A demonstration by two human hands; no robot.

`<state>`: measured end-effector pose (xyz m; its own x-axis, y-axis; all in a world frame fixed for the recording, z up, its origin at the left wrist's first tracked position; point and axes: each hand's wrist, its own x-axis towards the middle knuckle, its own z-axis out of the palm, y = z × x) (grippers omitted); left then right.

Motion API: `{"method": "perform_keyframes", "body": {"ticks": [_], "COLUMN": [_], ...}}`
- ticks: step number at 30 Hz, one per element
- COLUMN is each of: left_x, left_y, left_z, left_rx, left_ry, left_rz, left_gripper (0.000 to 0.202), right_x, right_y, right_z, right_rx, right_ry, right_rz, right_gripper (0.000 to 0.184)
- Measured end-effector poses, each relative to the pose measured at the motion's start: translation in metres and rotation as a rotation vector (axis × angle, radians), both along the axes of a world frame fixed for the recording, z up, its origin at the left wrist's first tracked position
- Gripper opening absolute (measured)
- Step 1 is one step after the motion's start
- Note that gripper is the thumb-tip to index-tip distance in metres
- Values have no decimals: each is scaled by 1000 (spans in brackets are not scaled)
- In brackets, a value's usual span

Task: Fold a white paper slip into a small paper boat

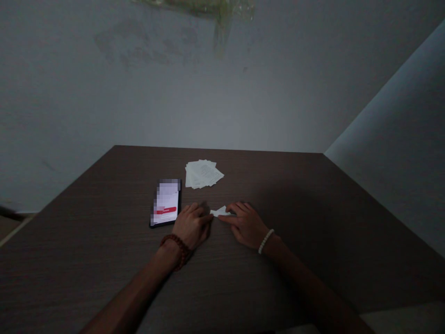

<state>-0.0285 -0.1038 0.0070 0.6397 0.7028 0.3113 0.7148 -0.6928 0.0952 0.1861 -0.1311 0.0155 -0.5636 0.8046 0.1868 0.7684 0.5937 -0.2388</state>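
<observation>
A small folded piece of white paper (220, 212) lies on the dark wooden table (313, 208) between my two hands. My left hand (192, 226), with a brown bead bracelet on its wrist, rests on the table with its fingers curled, its fingertips at the left end of the paper. My right hand (245, 222), wearing a white bead bracelet, presses its fingers flat on the paper's right end. The scene is dim, so the fold's shape is hard to read.
A phone (166, 202) with a lit screen lies just left of my left hand. A loose stack of white paper sheets (202, 173) sits farther back. A plain wall stands behind the table, whose right edge runs diagonally.
</observation>
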Motion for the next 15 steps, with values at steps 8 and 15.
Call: {"method": "perform_keyframes", "body": {"ticks": [8, 15], "left_x": [-1, 0], "left_y": [1, 2], "left_z": [0, -1], "left_rx": [34, 35], "left_ry": [3, -19], "left_rz": [-20, -31], "left_gripper": [21, 17], "right_x": [-1, -7], "right_y": [-2, -3], "right_z": [5, 9], "right_rx": [10, 30], "right_ry": [-46, -126], "right_rz": [-3, -5], "right_gripper": [48, 51]}}
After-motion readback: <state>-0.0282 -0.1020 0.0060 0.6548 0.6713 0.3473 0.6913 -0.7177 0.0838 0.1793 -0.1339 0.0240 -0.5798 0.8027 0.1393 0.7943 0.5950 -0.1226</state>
